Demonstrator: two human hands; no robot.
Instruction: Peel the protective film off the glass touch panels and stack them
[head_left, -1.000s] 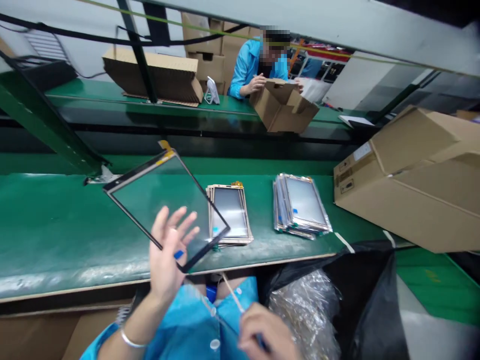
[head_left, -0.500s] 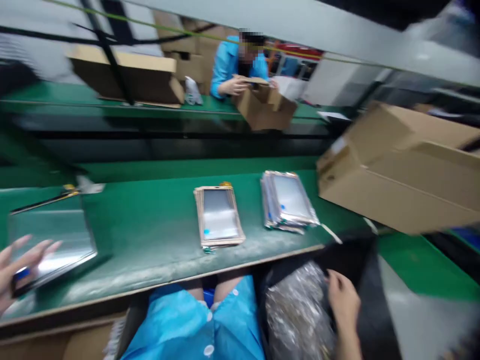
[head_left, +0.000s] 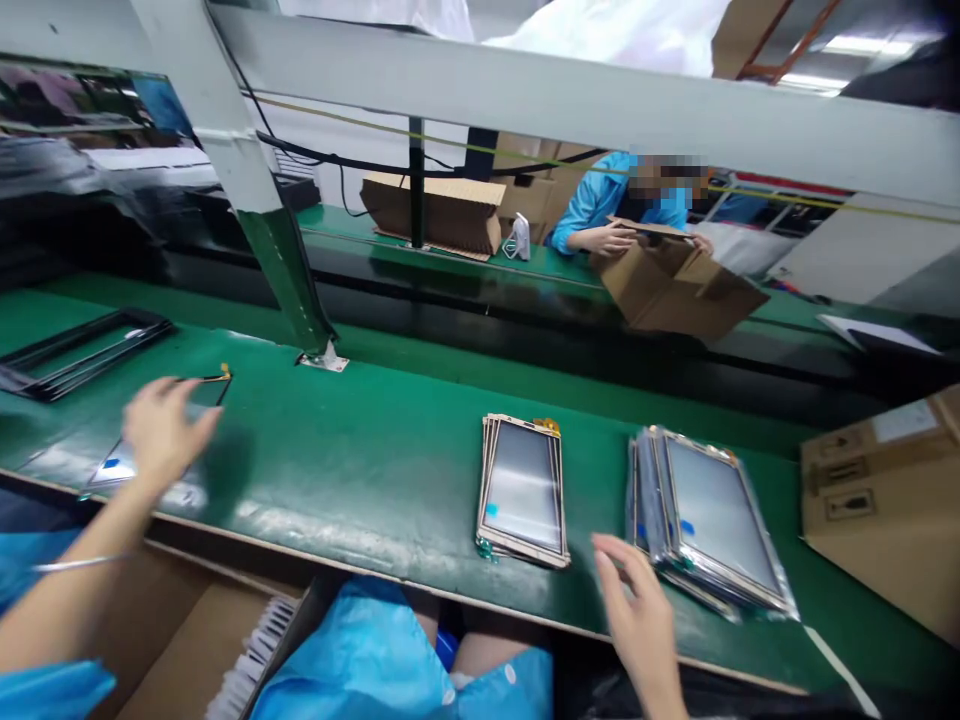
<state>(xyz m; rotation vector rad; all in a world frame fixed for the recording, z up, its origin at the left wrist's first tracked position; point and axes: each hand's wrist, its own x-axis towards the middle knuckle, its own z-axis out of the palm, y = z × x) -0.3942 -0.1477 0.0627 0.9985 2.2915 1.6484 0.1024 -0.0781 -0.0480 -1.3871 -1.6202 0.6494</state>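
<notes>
Green bench (head_left: 360, 455) runs across the frame, and at its left end the left hand (head_left: 166, 430) is over a panel (head_left: 120, 468). Thumb and fingers stand apart at the right side of that hand, but its palm hides too much to tell whether it grips the panel. This panel lies at the lower left of the frame, near the bench's front edge, with a blue tab at its lower left and a yellow tip at its upper right.

Farther left are black frames (head_left: 86, 350), one on another. Right of centre sits a stack (head_left: 523, 490) of panels, the top one face up. Beside it, farther right, is a bagged pile (head_left: 712, 520) in clear plastic.

Below and between these two, the right hand (head_left: 637, 605) is empty, its thumb and fingers slightly apart. A carton (head_left: 874, 500) fills the right edge. At the upper right, a co-worker (head_left: 592, 215) in blue has both hands at a brown box (head_left: 664, 290).
</notes>
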